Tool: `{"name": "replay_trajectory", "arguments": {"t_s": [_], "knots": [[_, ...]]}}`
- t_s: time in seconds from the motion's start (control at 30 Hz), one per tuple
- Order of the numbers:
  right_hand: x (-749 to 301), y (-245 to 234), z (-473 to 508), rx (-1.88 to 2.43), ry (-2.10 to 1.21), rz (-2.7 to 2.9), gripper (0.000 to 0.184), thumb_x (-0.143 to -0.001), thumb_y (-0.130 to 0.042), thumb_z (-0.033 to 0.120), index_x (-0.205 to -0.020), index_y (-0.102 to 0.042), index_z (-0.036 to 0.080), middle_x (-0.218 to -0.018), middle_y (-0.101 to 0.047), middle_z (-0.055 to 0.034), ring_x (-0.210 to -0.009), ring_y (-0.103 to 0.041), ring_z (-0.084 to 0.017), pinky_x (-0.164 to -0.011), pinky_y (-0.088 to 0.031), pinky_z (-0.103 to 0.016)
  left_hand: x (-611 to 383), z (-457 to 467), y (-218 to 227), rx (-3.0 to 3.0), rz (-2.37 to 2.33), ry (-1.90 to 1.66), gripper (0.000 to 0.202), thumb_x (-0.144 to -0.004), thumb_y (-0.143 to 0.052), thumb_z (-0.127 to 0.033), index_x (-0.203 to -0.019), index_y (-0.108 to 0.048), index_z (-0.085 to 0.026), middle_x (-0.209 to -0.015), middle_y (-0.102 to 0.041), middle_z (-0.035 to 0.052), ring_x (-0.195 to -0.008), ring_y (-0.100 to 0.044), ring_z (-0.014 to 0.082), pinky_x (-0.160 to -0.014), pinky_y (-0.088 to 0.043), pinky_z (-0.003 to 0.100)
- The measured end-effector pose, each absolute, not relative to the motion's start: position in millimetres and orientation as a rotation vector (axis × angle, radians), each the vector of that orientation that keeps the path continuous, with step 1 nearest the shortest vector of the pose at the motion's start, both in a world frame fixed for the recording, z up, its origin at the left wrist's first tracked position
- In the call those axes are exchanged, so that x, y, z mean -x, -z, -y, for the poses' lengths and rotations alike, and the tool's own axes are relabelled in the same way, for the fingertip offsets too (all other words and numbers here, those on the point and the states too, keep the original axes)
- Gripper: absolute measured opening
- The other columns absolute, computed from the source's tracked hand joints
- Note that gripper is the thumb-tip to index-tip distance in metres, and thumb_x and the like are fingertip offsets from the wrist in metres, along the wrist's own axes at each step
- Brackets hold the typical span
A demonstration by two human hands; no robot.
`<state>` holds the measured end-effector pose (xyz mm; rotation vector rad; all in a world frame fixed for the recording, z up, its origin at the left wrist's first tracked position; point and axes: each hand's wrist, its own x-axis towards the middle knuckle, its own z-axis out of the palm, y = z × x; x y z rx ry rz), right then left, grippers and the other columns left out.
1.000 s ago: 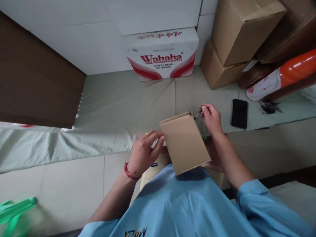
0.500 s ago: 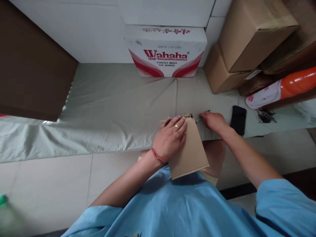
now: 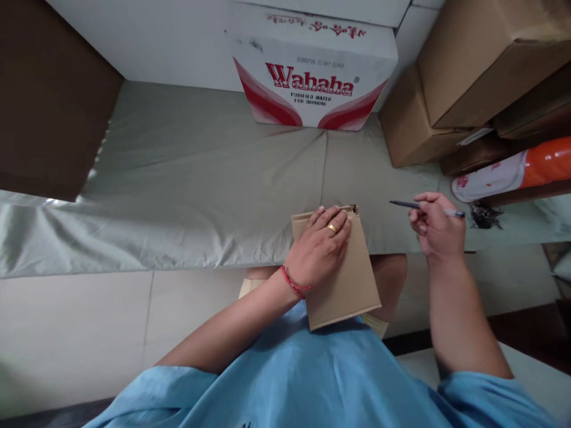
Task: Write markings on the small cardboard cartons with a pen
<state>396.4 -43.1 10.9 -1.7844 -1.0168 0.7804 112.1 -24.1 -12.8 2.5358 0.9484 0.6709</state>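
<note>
A flat brown cardboard piece (image 3: 352, 285) leans from my lap against the edge of a grey-green covered surface (image 3: 205, 184). My left hand (image 3: 322, 248), with a gold ring and a red wrist cord, lies flat on its upper part, fingers stretched out. To the right, my right hand (image 3: 437, 229) is closed round a dark pen (image 3: 405, 205) whose tip points left, raised above the surface edge.
A white and red Wahaha carton (image 3: 312, 65) stands at the back. Brown cardboard boxes (image 3: 464, 71) are stacked at the right, with an orange and white tube (image 3: 513, 169) and keys (image 3: 484, 215) below them. A dark brown panel (image 3: 49, 95) is at the left.
My left hand moved from the cardboard's left edge onto its top face. My right hand went down to the surface, then lifted to the right with the pen, hiding the black phone.
</note>
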Motion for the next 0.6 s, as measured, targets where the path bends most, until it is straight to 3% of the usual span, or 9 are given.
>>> {"name": "replay_trajectory", "arguments": {"t_s": [0.13, 0.27, 0.33, 0.5, 0.6], "knots": [[-344, -18, 47, 1.48, -0.96, 0.802, 0.029, -0.085, -0.072, 0.049, -0.099, -0.062, 0.026, -0.077, -0.07, 0.0005, -0.047, -0.037, -0.008, -0.044, -0.02, -0.023, -114, 24, 14, -2.523, -0.94, -0.657, 0.041, -0.114, -0.046, -0.023, -0.148, -0.064, -0.012, -0.151, -0.069, 0.0177, -0.147, -0.06, 0.0305, -0.125, -0.049, 0.052], [-305, -12, 34, 1.417, -0.917, 0.801, 0.029, -0.081, -0.077, 0.044, -0.083, -0.054, 0.026, -0.057, -0.04, 0.0085, -0.046, -0.033, -0.007, -0.043, -0.019, -0.021, -115, 26, 13, -2.576, -0.965, -0.642, 0.042, -0.113, -0.046, -0.024, -0.149, -0.063, -0.009, -0.153, -0.068, 0.0191, -0.146, -0.062, 0.0325, -0.122, -0.051, 0.05], [-294, -10, 27, 1.418, -0.863, 0.759, 0.027, -0.082, -0.073, 0.043, -0.082, -0.053, 0.026, -0.057, -0.036, 0.0086, -0.045, -0.032, -0.007, -0.042, -0.017, -0.021, -116, 27, 12, -2.604, -0.975, -0.647, 0.042, -0.113, -0.047, -0.024, -0.147, -0.064, -0.008, -0.151, -0.069, 0.0189, -0.145, -0.063, 0.0323, -0.121, -0.051, 0.048], [-275, -8, 22, 1.458, -0.772, 0.749, 0.022, -0.088, -0.066, 0.043, -0.101, -0.063, 0.025, -0.073, -0.062, 0.0029, -0.049, -0.036, -0.007, -0.045, -0.026, -0.024, -117, 28, 10, -2.602, -0.982, -0.652, 0.043, -0.112, -0.048, -0.024, -0.148, -0.063, -0.008, -0.152, -0.068, 0.0196, -0.145, -0.062, 0.0317, -0.123, -0.048, 0.047], [-269, -3, 25, 1.532, -0.674, 0.815, 0.023, -0.086, -0.074, 0.041, -0.097, -0.06, 0.026, -0.078, -0.061, 0.0026, -0.06, -0.047, -0.01, -0.053, -0.037, -0.024, -116, 27, 9, -2.622, -0.974, -0.666, 0.043, -0.112, -0.047, -0.024, -0.148, -0.062, -0.008, -0.152, -0.067, 0.0196, -0.146, -0.061, 0.0309, -0.122, -0.047, 0.046]]}}
